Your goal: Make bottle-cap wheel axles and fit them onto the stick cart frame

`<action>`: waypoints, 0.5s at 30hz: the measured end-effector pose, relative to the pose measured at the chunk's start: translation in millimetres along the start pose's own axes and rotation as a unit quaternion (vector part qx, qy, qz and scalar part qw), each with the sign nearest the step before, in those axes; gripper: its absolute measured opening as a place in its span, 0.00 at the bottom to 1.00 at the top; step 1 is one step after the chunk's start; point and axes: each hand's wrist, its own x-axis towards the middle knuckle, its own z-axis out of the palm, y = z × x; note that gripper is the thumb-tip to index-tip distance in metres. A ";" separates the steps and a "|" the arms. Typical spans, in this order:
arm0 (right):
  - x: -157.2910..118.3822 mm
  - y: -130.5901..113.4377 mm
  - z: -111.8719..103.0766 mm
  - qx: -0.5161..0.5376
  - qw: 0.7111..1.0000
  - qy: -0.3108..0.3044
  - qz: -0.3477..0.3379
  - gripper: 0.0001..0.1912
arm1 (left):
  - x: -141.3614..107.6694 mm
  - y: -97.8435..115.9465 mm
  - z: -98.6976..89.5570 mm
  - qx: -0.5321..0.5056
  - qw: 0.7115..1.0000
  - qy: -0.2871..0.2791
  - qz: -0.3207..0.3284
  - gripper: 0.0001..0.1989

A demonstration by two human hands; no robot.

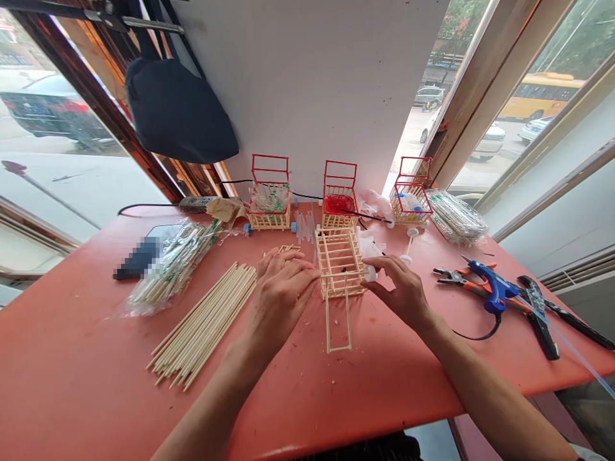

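Note:
A small frame of pale wooden sticks stands near the table's middle, with a long rectangular stick loop extending from it towards me. My left hand is at the frame's left side, its fingertips pinched together at the end of a thin crosswise stick. On the right side, my right hand has its thumb and index finger around a white round piece beside the frame. What lies under my left palm is hidden.
Loose sticks lie left, near bagged sticks and a phone. Behind stand three red-topped baskets. A blue glue gun, pliers and cutters lie right on the red table.

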 end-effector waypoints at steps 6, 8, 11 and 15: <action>-0.5 0.6 0.1 0.000 1.000 -0.002 -0.005 0.14 | -0.3 -0.9 1.1 -0.004 1.000 0.012 0.006 0.09; -0.8 0.7 -0.1 0.000 1.000 -0.001 -0.006 0.14 | -0.3 -1.2 1.6 -0.008 1.000 0.014 0.009 0.08; -0.9 0.9 -0.4 0.002 1.000 -0.001 -0.005 0.15 | -0.9 -1.5 2.8 -0.017 1.000 0.013 0.012 0.08; -0.7 2.8 1.1 0.003 1.000 -0.004 -0.008 0.18 | -3.5 -1.3 5.4 -0.025 1.000 0.011 0.015 0.08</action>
